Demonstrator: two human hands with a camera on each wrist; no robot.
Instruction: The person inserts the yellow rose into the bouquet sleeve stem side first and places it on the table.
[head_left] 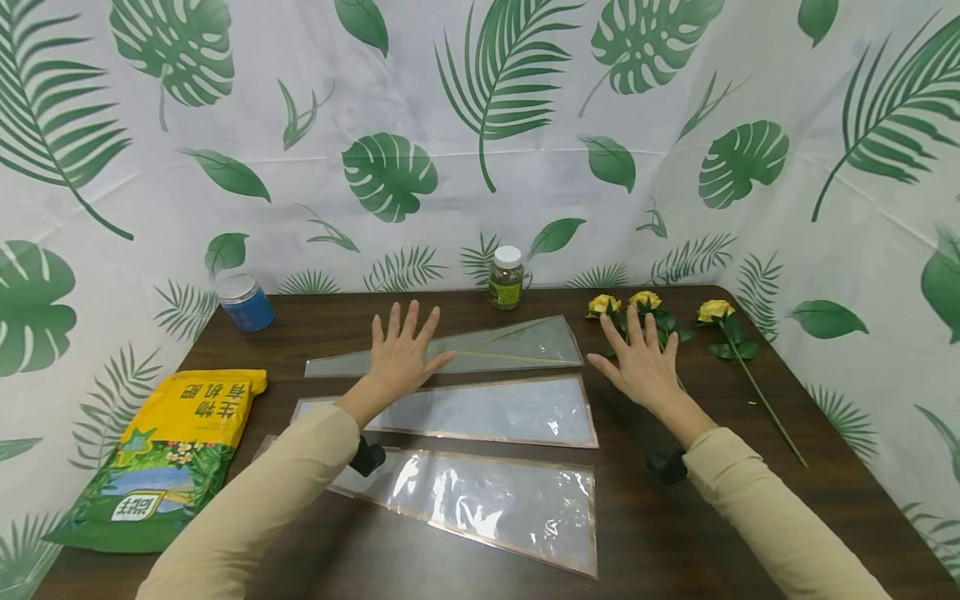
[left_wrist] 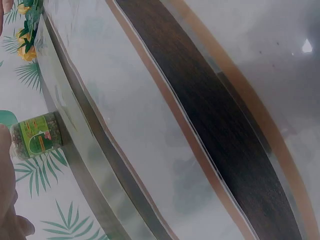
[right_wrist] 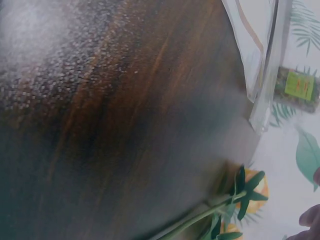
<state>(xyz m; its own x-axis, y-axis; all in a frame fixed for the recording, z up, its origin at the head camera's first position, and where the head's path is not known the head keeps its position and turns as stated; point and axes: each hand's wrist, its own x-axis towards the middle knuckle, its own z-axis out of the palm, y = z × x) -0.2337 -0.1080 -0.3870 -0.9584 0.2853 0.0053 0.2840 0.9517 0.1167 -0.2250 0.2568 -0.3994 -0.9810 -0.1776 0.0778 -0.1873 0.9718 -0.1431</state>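
My left hand [head_left: 400, 354], fingers spread, hovers over the left part of the clear flat sleeves and holds nothing. Three of these tapered sleeves with pale brown borders lie in rows: a far sleeve [head_left: 517, 342], a middle sleeve [head_left: 495, 410] and a near sleeve [head_left: 517, 500]. My right hand [head_left: 641, 362] is also spread and holds nothing, right of the sleeves and in front of two yellow roses [head_left: 604, 305], whose stems it partly hides. A third yellow rose [head_left: 716, 312] lies farther right, its long stem pointing toward me.
A yellow and green bag [head_left: 180, 450] lies at the left. Behind it stands a blue jar [head_left: 246, 304] with a pale lid. At the back of the brown table [head_left: 630, 533] is a white-capped jar [head_left: 506, 279] with a green label. A leaf-printed cloth [head_left: 300, 208] hangs behind.
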